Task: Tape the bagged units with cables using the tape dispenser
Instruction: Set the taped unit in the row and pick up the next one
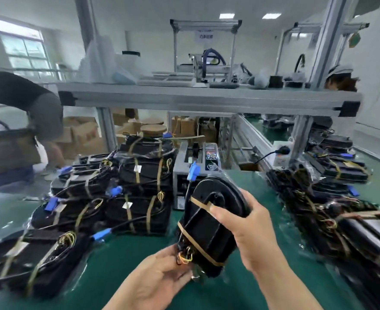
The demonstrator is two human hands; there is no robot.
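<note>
Bagged unit (211, 222) upright, long axis tilted toward dispenser (197, 168).

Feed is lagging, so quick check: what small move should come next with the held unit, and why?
Probably set the unit on the taped stack: two tan strips already cross it, the right hand presses one, the left hand holds its wired end.
</note>
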